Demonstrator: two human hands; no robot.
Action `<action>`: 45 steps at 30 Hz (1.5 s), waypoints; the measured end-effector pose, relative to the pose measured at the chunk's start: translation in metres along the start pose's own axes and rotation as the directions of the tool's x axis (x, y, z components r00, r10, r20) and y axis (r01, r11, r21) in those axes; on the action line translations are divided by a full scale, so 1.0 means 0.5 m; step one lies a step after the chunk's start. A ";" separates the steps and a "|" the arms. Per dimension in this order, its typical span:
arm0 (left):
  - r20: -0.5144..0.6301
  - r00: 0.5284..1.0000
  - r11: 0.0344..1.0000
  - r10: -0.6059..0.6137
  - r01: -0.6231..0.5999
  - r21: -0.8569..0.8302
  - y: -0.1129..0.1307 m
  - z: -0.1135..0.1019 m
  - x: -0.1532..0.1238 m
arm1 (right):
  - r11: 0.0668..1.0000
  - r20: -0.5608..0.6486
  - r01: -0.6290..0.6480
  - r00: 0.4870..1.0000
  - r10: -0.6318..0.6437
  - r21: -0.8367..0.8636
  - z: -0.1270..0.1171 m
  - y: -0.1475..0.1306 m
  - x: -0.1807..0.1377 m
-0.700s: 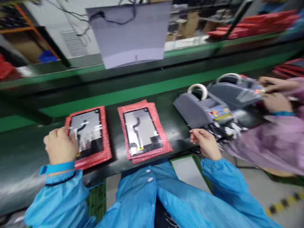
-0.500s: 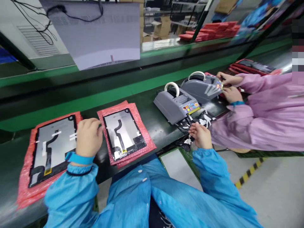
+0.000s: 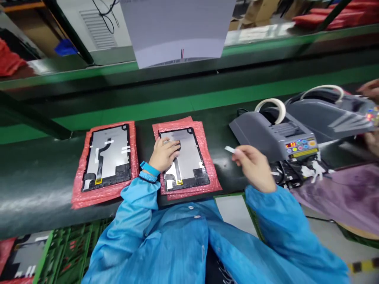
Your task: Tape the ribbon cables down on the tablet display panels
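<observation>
Two flat screen panels lie back-up on red bubble-wrap sheets on the dark belt. My left hand rests flat on the right panel, fingers stretched over its black flex cable. The left panel with white tape strips on it lies untouched on its red sheet. My right hand hovers to the right of the panels, pinching a small white strip of tape between thumb and fingers. It is just in front of a grey tape dispenser.
A second grey tape dispenser stands further right, with another person's hands and purple sleeve beside it. A green crate with another panel sits low at the left. A white sheet hangs above the belt.
My left hand moved from the gap between the panels onto the right panel. My right hand rose from the scraps by the dispenser, now holding a tape strip.
</observation>
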State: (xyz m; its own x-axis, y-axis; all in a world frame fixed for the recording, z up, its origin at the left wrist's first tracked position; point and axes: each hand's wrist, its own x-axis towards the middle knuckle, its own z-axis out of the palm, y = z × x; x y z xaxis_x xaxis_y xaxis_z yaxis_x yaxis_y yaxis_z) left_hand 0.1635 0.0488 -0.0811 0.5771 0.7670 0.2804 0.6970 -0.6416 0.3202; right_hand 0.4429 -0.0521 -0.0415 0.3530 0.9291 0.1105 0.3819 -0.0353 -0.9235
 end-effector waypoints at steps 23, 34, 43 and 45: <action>0.119 0.993 0.999 -0.019 0.025 -0.048 -0.002 0.008 -0.014 | 0.650 0.512 0.323 0.850 0.120 -0.688 0.289 -0.087 0.125; 0.093 0.996 0.999 -0.004 0.009 -0.051 -0.006 0.014 -0.015 | 0.587 0.515 0.372 0.852 0.093 -0.720 0.298 -0.099 0.118; 0.063 0.998 1.000 0.013 -0.011 -0.025 -0.007 0.014 -0.017 | 0.513 0.340 0.213 0.926 0.166 -0.831 0.275 -0.107 0.137; 0.048 0.998 0.999 0.035 -0.036 0.008 -0.005 0.010 -0.018 | 0.543 0.293 0.176 0.946 0.136 -0.821 0.240 -0.089 0.133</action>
State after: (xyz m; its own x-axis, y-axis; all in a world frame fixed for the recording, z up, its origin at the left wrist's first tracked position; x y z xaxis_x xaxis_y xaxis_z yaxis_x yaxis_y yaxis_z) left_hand 0.1589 0.0437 -0.0890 0.6210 0.7434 0.2483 0.6794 -0.6685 0.3024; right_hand 0.3468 0.0553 -0.0375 0.1361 0.9823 -0.1285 0.9707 -0.1582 -0.1808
